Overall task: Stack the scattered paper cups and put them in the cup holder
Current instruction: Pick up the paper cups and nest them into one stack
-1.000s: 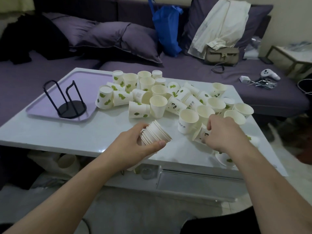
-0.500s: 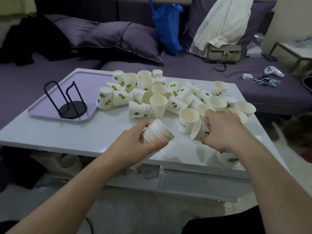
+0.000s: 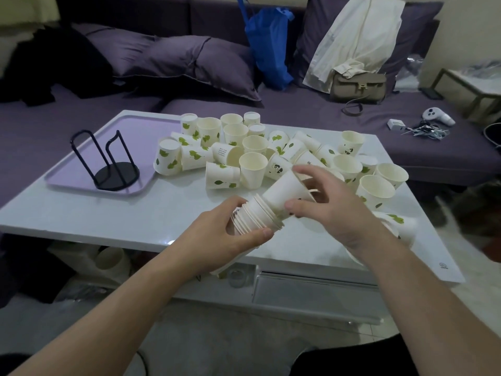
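My left hand [image 3: 217, 237] grips a nested stack of paper cups [image 3: 254, 215], held on its side over the table's front edge. My right hand [image 3: 322, 204] holds a single white cup [image 3: 287, 192] whose base sits in the mouth of the stack. Several loose cups [image 3: 252, 169], white with green leaf prints, lie scattered or upright across the middle and right of the white table [image 3: 151, 213]. The black wire cup holder [image 3: 108, 164] stands with nothing in it on a lilac tray [image 3: 81, 147] at the left.
A purple sofa [image 3: 311, 109] runs behind the table, with cushions, a blue bag [image 3: 268, 47], a cream garment, a grey handbag [image 3: 357, 86] and a white controller [image 3: 436, 116]. Another cup [image 3: 401, 223] lies by my right wrist near the table's right edge.
My right hand lifted a cup from the pile at the right and brought it left to the mouth of the stack. My left hand raised and tilted the stack toward it.
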### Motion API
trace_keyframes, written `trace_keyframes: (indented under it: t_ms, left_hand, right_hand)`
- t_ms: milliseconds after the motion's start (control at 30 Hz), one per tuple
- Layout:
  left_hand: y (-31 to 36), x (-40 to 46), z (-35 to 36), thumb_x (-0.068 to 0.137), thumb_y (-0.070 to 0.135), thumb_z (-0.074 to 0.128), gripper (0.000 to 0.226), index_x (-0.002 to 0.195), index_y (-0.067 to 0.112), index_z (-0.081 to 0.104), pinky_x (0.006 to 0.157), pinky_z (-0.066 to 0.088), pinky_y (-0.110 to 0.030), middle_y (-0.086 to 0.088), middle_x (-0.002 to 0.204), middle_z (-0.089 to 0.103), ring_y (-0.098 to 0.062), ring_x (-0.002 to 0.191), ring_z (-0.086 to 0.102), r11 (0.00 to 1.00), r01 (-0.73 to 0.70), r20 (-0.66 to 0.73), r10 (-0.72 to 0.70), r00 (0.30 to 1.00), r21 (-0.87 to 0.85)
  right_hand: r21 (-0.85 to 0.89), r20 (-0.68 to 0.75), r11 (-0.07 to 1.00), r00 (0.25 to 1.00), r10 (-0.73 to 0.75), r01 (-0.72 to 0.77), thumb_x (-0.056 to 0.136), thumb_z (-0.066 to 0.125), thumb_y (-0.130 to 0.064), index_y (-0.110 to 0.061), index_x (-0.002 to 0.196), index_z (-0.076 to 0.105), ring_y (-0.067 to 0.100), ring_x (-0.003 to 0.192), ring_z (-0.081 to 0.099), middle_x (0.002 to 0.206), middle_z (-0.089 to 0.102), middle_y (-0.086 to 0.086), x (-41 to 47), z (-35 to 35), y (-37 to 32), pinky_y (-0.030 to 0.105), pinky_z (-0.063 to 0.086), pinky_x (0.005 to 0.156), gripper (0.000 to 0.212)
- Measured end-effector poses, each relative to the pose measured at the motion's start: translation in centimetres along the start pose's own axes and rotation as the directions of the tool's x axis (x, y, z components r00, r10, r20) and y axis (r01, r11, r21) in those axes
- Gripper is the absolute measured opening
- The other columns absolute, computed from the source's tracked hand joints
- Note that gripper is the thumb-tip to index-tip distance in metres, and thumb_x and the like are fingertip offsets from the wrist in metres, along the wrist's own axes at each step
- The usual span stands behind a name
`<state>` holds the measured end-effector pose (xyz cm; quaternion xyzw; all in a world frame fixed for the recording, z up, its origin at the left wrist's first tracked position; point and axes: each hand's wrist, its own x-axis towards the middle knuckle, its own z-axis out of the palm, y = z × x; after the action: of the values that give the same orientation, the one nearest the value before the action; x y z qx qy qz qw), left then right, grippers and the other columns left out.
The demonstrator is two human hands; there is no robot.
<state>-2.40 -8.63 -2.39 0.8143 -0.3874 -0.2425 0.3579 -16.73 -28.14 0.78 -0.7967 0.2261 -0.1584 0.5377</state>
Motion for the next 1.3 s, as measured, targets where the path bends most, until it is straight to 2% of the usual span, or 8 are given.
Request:
trace_keyframes:
  t_ms: [200, 333, 433, 533, 700, 967, 1133, 1300]
  left_hand:
    - [0.6, 0.0, 0.3, 0.085, 0.074, 0.072, 0.06, 0.133, 0.044, 0.054, 0.073, 0.054, -0.02, 0.021, 0.106, 0.071, 0.001, 0.091, 0.07, 1.0, -0.018, -0.031, 0.018, 0.999, 0.001]
    - [0.8, -0.1, 0.4, 0.084, 0.072, 0.072, 0.06, 0.133, 0.043, 0.053, 0.07, 0.051, -0.016, 0.023, 0.107, 0.069, 0.002, 0.091, 0.069, 1.0, -0.014, -0.007, 0.014, 1.0, 0.0]
    - [0.6, -0.1, 0.4, 0.084, 0.075, 0.071, 0.059, 0.132, 0.045, 0.053, 0.072, 0.052, -0.018, 0.025, 0.105, 0.068, 0.004, 0.09, 0.068, 1.0, -0.01, -0.007, 0.01, 1.0, 0.008]
    - [0.4, -0.2, 0.3, 0.084, 0.074, 0.072, 0.058, 0.132, 0.045, 0.054, 0.075, 0.053, -0.023, 0.022, 0.107, 0.071, 0.002, 0.094, 0.068, 1.0, 0.004, -0.009, -0.004, 1.0, 0.006]
    - [0.6, -0.2, 0.6, 0.084, 0.074, 0.072, 0.056, 0.129, 0.045, 0.055, 0.076, 0.053, -0.024, 0.023, 0.107, 0.071, 0.002, 0.094, 0.068, 1.0, 0.002, 0.01, -0.002, 1.0, 0.009]
    - [0.9, -0.4, 1.1, 0.084, 0.074, 0.073, 0.055, 0.128, 0.046, 0.055, 0.082, 0.059, -0.028, 0.02, 0.107, 0.073, -0.001, 0.094, 0.071, 1.0, -0.006, 0.025, 0.006, 1.0, 0.01]
    - [0.8, -0.6, 0.9, 0.084, 0.074, 0.072, 0.057, 0.129, 0.045, 0.055, 0.079, 0.057, -0.025, 0.02, 0.107, 0.072, -0.001, 0.094, 0.07, 1.0, -0.002, 0.023, 0.002, 1.0, 0.014]
    - [0.6, -0.5, 0.6, 0.085, 0.073, 0.073, 0.056, 0.13, 0.045, 0.055, 0.077, 0.055, -0.024, 0.02, 0.108, 0.071, -0.001, 0.095, 0.07, 1.0, -0.012, 0.019, 0.012, 1.0, 0.012]
  right_hand:
    - [-0.054, 0.334, 0.998, 0.941, 0.056, -0.04, 0.104, 0.06, -0.053, -0.032, 0.165, 0.033, -0.023, 0.129, 0.048, 0.153, 0.054, -0.019, -1.1, 1.3, -0.4, 0.015, 0.035, 0.115, 0.069]
    - [-0.16, 0.468, 0.986, 0.877, 0.109, -0.037, 0.099, 0.052, -0.065, -0.044, 0.17, 0.014, -0.01, 0.154, 0.023, 0.17, 0.022, -0.031, -1.6, 1.5, -0.9, 0.025, 0.021, 0.129, 0.083]
    - [-0.244, 0.312, 0.97, 0.945, 0.097, -0.019, 0.099, 0.071, -0.047, -0.043, 0.159, 0.043, -0.003, 0.145, 0.043, 0.152, 0.047, -0.033, -1.5, -0.3, -1.3, 0.026, 0.037, 0.12, 0.067]
    - [-0.487, 0.062, 0.873, 0.995, 0.076, -0.036, 0.09, 0.071, -0.011, -0.039, 0.129, 0.063, -0.001, 0.111, 0.064, 0.127, 0.063, -0.021, -1.3, -3.5, -1.4, 0.011, 0.052, 0.08, 0.049]
    - [-0.801, -0.228, 0.469, 0.914, 0.334, -0.371, 0.076, 0.071, -0.016, -0.041, 0.123, 0.065, 0.021, 0.098, 0.065, 0.125, 0.062, -0.004, -1.3, -7.9, -0.1, 0.042, 0.064, 0.079, 0.054]
    - [-0.797, -0.193, 0.425, 0.848, 0.493, -0.429, 0.08, 0.079, -0.015, -0.033, 0.123, 0.069, 0.02, 0.093, 0.063, 0.114, 0.066, -0.001, -1.3, -7.7, 1.7, 0.03, 0.051, 0.067, 0.048]
    - [-0.714, -0.181, 0.568, 0.891, 0.416, -0.41, 0.079, 0.073, -0.016, -0.036, 0.107, 0.072, 0.015, 0.079, 0.064, 0.097, 0.067, -0.005, -1.4, -8.0, 1.0, 0.028, 0.049, 0.061, 0.034]
    - [-0.157, -0.133, 0.953, 0.962, 0.239, -0.258, 0.084, 0.082, -0.04, -0.019, 0.101, 0.077, 0.028, 0.068, 0.065, 0.092, 0.068, 0.006, -0.9, -6.8, 0.1, 0.043, 0.051, 0.069, 0.027]
